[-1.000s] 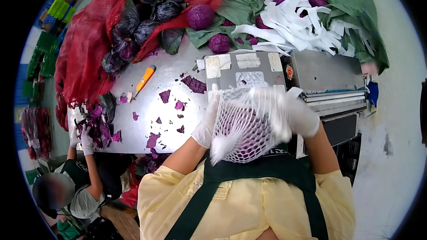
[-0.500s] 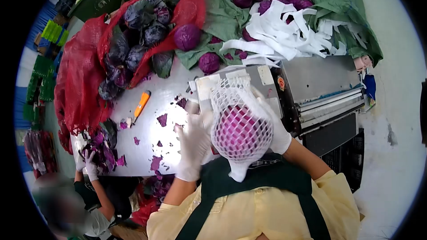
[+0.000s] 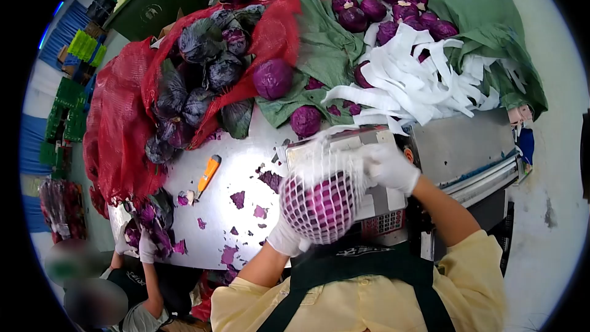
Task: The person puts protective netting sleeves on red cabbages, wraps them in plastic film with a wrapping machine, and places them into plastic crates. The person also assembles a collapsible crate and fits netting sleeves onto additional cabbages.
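Note:
A red cabbage [image 3: 322,206] sits inside a white foam net sleeve [image 3: 294,197], held up in front of my apron. My gloved left hand [image 3: 284,238] cups it from below on the left; the cabbage hides most of those fingers. At the sleeve's bunched upper end, my gloved right hand [image 3: 391,169] grips the foam with its fingers closed. Beneath the cabbage, partly covered, stands a weighing scale with a keypad [image 3: 384,223]. An orange utility knife [image 3: 209,175] lies on the table to the left.
Red mesh sacks [image 3: 120,123] hold dark-leaved cabbages [image 3: 200,40] at left. Peeled red cabbages [image 3: 373,9] and white foam strips [image 3: 405,74] lie on green cloth at the back. A metal wrapping machine [image 3: 461,141] stands right. Co-workers' gloved hands [image 3: 147,248] handle cabbage at lower left and far back.
My left hand has gone from open beside the netted cabbage to underneath it. My right hand has moved up to the sleeve's top end. The view has shifted slightly.

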Motion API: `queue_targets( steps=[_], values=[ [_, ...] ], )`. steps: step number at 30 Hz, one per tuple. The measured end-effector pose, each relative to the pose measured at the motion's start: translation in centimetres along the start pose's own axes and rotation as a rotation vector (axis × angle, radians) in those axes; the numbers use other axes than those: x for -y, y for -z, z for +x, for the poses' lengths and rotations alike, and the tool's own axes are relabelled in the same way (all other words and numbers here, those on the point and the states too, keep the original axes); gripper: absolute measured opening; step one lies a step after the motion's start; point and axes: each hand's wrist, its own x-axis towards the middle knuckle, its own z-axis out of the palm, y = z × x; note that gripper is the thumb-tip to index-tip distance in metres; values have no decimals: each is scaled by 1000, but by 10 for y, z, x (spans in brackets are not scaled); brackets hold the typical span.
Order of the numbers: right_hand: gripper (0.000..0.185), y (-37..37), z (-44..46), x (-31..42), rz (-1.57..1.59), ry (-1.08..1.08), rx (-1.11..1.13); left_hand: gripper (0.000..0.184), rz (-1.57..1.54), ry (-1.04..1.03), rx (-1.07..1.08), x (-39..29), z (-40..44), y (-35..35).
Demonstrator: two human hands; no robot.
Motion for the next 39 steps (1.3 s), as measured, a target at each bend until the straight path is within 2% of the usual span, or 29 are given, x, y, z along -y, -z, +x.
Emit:
queue_targets(
  steps=[1,2,4,5,6,7,9,11,13,15,17,18,20,21,22,23,24,25,28,29,30,33,35,36,37,38,39],
  values=[
    [31,22,-6,0,-197,-90,-13,50,-72,-13,-1,-16,14,-3],
    [26,36,-11,6,20,-239,-223,49,-315,25,31,-41,35,-11],
    [21,52,-18,21,234,-388,-420,49,-536,64,105,-87,85,-25],
    [17,58,-19,28,345,-427,-516,48,-504,115,60,-108,116,-38],
    [14,60,-20,30,455,-461,-611,45,-384,10,88,-109,156,-26],
    [11,53,-26,14,528,-474,-568,43,-432,39,22,-111,179,-22],
    [13,46,-31,23,515,-466,-498,40,-314,100,-79,-109,234,-6],
    [14,41,-36,29,577,-455,-523,44,-150,116,-115,-98,277,10],
    [14,43,-37,33,642,-465,-557,60,398,-89,-343,-86,303,13],
    [16,43,-41,37,646,-573,-515,76,1107,-144,-459,-74,320,19],
    [17,39,-42,37,643,-607,-529,71,1383,-216,-580,-77,297,-21],
    [18,39,-41,39,687,-612,-526,71,1387,-214,-569,-76,286,-33],
    [20,36,-42,40,732,-605,-518,57,1266,-748,-587,-77,260,-50],
    [20,30,-42,37,710,-585,-496,42,694,-685,-253,-77,243,-55],
    [21,24,-41,37,689,-562,-464,38,389,-236,-58,-92,204,-74],
    [21,19,-38,40,697,-547,-440,38,397,-27,53,-98,170,-85],
    [23,12,-35,44,650,-529,-401,35,485,-130,53,-97,133,-102],
    [24,5,-32,49,602,-506,-359,31,504,-95,52,-89,116,-96],
    [26,-7,-31,68,676,-461,-151,21,351,-130,-105,-82,80,-80],
    [26,-8,-31,69,673,-445,-135,15,207,-213,-156,-83,68,-77],
    [27,-8,-30,68,959,-381,-79,10,59,-295,-199,-83,58,-77],
    [32,-20,-15,86,1061,-120,-48,5,4,-283,-269,-79,31,-84],
    [34,-52,3,57,604,-108,-389,6,31,-321,-234,-63,26,-90],
    [36,-60,7,60,619,-112,-370,6,136,-388,-244,-51,28,-87],
    [29,-73,10,46,446,-38,-483,7,241,-453,-257,-39,30,-82],
    [24,-74,12,44,612,-141,-448,8,497,-662,-391,-36,28,-83],
    [19,-75,14,43,778,-246,-410,8,494,-667,-395,-36,30,-80]
  ],
)
